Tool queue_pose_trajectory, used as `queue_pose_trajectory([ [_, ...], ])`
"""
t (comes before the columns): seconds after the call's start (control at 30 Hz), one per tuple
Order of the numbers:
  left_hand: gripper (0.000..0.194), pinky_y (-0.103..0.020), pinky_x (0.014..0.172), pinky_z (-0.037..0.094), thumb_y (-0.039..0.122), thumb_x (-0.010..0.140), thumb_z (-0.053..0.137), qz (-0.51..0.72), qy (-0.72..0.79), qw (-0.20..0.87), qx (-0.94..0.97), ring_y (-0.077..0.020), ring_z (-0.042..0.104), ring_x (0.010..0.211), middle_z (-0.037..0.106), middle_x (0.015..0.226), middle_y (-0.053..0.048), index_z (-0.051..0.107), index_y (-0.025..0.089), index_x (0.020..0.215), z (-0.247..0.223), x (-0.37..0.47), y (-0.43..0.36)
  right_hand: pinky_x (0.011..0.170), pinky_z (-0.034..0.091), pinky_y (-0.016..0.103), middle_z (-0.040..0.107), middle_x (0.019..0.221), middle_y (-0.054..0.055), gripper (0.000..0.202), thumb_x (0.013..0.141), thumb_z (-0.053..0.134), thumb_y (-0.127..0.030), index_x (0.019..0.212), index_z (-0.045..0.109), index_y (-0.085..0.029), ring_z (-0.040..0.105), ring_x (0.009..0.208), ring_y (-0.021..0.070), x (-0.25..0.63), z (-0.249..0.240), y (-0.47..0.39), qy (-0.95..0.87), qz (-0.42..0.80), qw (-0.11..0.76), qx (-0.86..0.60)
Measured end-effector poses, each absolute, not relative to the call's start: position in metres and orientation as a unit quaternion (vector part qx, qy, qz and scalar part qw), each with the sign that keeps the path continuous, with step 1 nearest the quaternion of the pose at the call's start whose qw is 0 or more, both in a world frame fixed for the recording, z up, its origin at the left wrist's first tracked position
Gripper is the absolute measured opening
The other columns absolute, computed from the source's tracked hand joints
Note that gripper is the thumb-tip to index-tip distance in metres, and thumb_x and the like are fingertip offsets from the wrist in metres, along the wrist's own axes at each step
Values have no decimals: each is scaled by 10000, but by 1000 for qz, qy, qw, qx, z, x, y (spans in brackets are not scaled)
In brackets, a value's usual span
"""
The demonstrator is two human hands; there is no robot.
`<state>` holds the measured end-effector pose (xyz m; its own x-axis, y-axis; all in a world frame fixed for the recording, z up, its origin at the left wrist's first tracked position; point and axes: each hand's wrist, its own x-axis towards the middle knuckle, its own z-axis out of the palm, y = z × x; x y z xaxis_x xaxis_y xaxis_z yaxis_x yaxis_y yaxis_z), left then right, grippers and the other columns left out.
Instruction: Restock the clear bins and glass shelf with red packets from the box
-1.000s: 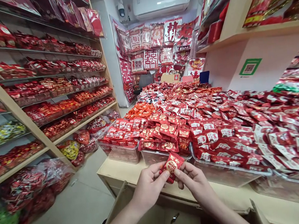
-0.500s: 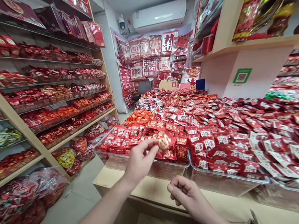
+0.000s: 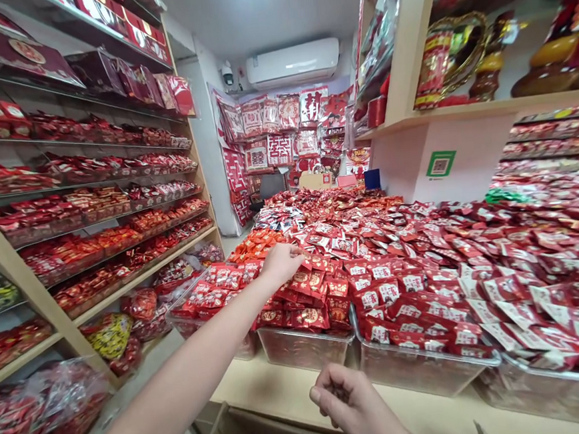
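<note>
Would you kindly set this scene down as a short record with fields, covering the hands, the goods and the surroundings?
Left hand: stretched out over the red packets; its grip is unclear
Right hand: fingers curled, nearer the camera; contents unclear
Containers: clear bins in a row along the near side of the table, filled with packets
Left side: stocked shelves
Back wall: white air conditioner above red decorations
</note>
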<state>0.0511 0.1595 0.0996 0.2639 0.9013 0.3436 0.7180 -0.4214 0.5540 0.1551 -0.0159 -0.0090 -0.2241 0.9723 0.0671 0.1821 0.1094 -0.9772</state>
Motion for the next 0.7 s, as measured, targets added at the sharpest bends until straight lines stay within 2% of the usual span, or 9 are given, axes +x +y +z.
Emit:
queue_pose_trajectory([
  [0.13, 218, -239, 643, 424, 284, 685, 546, 282, 525, 95, 797, -173, 599, 739, 683, 782, -50, 684, 169, 809, 100, 51, 161, 466, 294, 203, 465, 525, -21, 290, 740, 502, -420, 604, 471, -165, 383, 489, 90, 155, -7, -16, -626, 467, 420, -462],
  [0.33, 238, -273, 634, 394, 320, 715, 469, 239, 527, 26, 815, -185, 576, 675, 641, 662, -41, 670, 193, 740, 99, 53, 152, 468, 302, 200, 464, 517, -26, 273, 746, 502, -398, 615, 484, -160, 384, 487, 88, 156, -5, -15, -624, 463, 424, -466],
  [0.5, 256, -294, 663, 383, 366, 714, 471, 237, 528, -8, 816, -204, 560, 720, 626, 703, -61, 641, 177, 736, 101, 58, 145, 444, 312, 199, 487, 518, -21, 284, 748, 499, -421, 629, 495, -163, 410, 469, 90, 160, -10, -14, -629, 455, 419, -471],
  [0.6, 272, -276, 656, 377, 366, 737, 449, 246, 524, -17, 815, -182, 552, 724, 628, 775, -55, 630, 175, 809, 109, 50, 127, 442, 327, 200, 480, 514, -25, 297, 750, 498, -439, 631, 496, -167, 420, 469, 92, 162, -12, -13, -628, 453, 419, -474],
  [0.7, 275, -235, 585, 372, 355, 762, 428, 233, 467, 54, 851, -142, 543, 624, 624, 682, -18, 640, 180, 758, 114, 22, 86, 445, 333, 201, 467, 519, -29, 290, 758, 493, -432, 635, 494, -170, 416, 473, 92, 165, -13, -13, -630, 448, 422, -473],
])
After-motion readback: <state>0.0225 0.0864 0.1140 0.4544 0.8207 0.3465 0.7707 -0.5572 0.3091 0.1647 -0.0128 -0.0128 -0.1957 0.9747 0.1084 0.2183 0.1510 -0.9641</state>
